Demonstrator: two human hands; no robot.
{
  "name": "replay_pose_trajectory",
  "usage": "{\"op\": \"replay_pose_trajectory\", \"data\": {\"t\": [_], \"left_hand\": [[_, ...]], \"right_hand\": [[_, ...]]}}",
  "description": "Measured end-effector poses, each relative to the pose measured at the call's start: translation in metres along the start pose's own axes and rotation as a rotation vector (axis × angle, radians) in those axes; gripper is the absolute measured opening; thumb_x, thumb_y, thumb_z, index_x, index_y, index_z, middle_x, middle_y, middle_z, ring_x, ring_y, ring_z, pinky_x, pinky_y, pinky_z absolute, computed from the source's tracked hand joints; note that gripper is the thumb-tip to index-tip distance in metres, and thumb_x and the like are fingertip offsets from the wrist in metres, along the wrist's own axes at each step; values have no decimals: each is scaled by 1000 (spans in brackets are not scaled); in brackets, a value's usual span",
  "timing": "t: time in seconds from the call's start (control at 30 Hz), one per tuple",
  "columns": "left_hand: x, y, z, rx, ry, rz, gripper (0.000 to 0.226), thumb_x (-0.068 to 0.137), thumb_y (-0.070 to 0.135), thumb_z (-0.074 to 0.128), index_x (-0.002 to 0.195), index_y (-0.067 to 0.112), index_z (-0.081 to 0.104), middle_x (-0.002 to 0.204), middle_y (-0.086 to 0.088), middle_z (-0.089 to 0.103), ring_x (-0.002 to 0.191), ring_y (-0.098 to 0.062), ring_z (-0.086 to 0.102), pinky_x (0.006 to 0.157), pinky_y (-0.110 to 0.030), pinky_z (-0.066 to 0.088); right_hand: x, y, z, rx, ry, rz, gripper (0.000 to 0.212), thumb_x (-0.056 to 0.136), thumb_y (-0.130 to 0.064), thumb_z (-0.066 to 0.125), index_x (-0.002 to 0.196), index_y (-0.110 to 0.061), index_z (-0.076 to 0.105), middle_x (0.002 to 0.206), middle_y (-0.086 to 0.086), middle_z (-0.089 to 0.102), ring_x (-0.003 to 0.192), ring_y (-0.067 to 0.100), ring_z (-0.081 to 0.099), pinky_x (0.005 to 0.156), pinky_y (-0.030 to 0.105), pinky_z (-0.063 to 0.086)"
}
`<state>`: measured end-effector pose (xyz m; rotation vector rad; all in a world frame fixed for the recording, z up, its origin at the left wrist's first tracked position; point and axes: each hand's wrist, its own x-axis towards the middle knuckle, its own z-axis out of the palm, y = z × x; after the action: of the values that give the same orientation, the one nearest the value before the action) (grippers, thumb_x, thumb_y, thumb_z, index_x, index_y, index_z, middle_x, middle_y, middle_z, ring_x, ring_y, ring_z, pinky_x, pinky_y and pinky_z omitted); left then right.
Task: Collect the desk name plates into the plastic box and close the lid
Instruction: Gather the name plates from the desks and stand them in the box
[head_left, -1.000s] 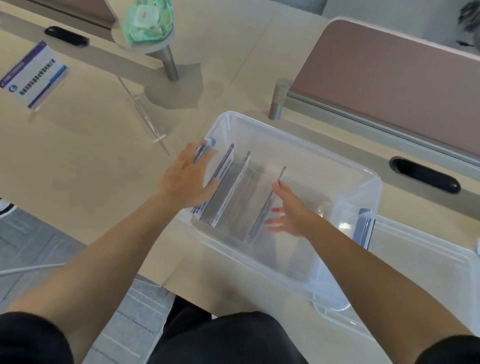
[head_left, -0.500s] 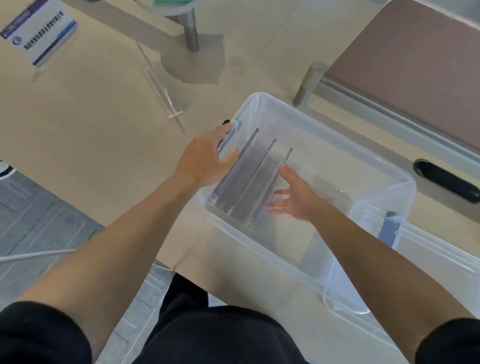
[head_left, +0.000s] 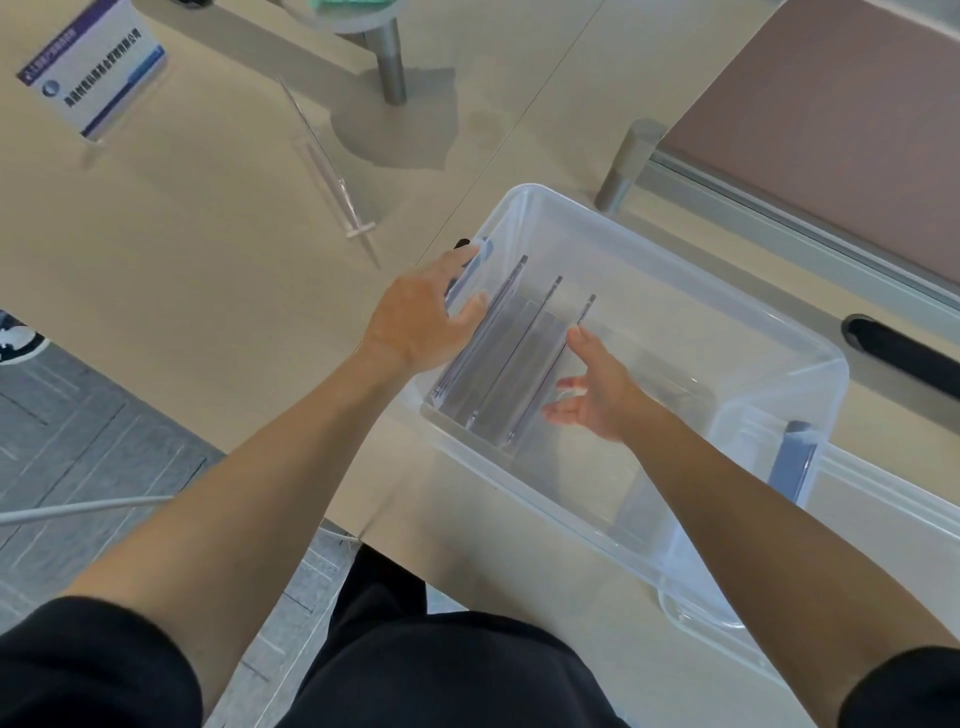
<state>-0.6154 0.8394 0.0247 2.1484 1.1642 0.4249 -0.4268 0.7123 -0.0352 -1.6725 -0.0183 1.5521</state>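
The desk (head_left: 182, 260) fills the view from 9 o'clock to 1 o'clock. A brown partition panel (head_left: 831, 130) stands on it at 2 o'clock.

The plastic box (head_left: 685, 291) sits on the desk at 3 o'clock of the view's centre. Its long axis runs from 10 o'clock to 4 o'clock and its top is open. The lid (head_left: 893, 493) lies flat on the desk against the box's 4 o'clock end.

Three name plates (head_left: 524, 358) stand upright inside the box, parallel to one another, packed toward its 9 o'clock end.

My left hand (head_left: 415, 325) grasps the box's 9 o'clock end wall. The thumb is inside the box and the fingers are outside, beside the blue latch (head_left: 480, 254).

My right hand (head_left: 597, 395) is inside the box, at 3 o'clock of the plates. Its fingers are spread and it holds nothing. The thumb tip is just beside the upper edge of the nearest plate; I cannot tell whether it touches.

A printed name plate (head_left: 98, 73) stands on the desk at 10 o'clock, well apart from the box. A clear plate (head_left: 322, 161), seen edge-on, stands between it and the box at 11 o'clock.

A second latch (head_left: 792, 457) hangs at the box's 4 o'clock end.
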Motion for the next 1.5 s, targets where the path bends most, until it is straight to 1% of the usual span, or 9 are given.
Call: {"op": "replay_pose_trajectory", "data": {"t": [0.2,0.37,0.47,0.6,0.73,0.97,1.13,1.3,1.5], "left_hand": [[0,-2,4,76,-26,18,58,91,38,55,146,27,40,128,-2,61,111,-21,59,91,-29,44],[-3,-4,4,231,-63,30,63,88,44,52,146,26,33,131,-9,46,119,-29,41,97,-36,38],[-4,9,5,401,0,162,58,84,44,50,137,22,45,134,-12,44,115,-35,38,98,-43,33],[-8,47,8,266,-131,396,41,87,38,55,124,23,59,131,-5,52,125,-32,39,105,-44,28],[-17,65,28,193,-331,523,36,88,38,53,118,22,62,123,-4,60,120,-31,48,104,-42,35],[-70,158,58,120,-616,762,32,91,33,51,116,18,63,115,-4,64,102,-24,59,91,-41,50],[-127,228,90,121,-755,894,31,89,26,54,115,14,65,116,-5,66,109,-24,59,93,-33,48],[-187,278,139,165,-846,948,28,91,26,52,116,19,64,113,0,65,106,-19,60,89,-30,47],[-238,323,200,263,-871,920,27,91,30,52,114,23,64,110,3,66,102,-17,61,87,-31,51]], "right_hand": [[-4,-3,3,-34,36,-4,60,95,-56,50,150,-43,28,156,18,28,134,50,38,96,59,49],[-31,-14,10,-352,177,-84,55,99,-56,39,144,-24,38,134,16,50,107,39,63,96,52,51],[-73,-28,-3,-495,276,-227,42,100,-46,45,130,-17,52,121,12,61,98,29,66,93,43,52],[-137,-30,-25,-693,483,-328,31,97,-32,58,121,-12,63,111,12,70,87,26,71,80,35,52],[-199,-6,-35,-844,719,-288,34,94,-37,58,121,-19,66,116,8,70,95,26,69,92,40,52],[-305,77,-72,-615,1022,-267,16,91,-36,63,103,-27,70,101,1,73,82,16,71,87,34,53],[-364,154,-118,-400,1190,-236,22,88,-34,67,107,-23,70,99,6,71,89,29,69,86,39,54],[-408,227,-165,-240,1256,-284,25,93,-29,64,113,-14,68,90,-1,65,84,26,66,63,25,42],[-449,294,-241,-304,1256,-255,28,96,-30,61,117,-14,68,104,-1,66,94,20,62,79,27,42]]}}
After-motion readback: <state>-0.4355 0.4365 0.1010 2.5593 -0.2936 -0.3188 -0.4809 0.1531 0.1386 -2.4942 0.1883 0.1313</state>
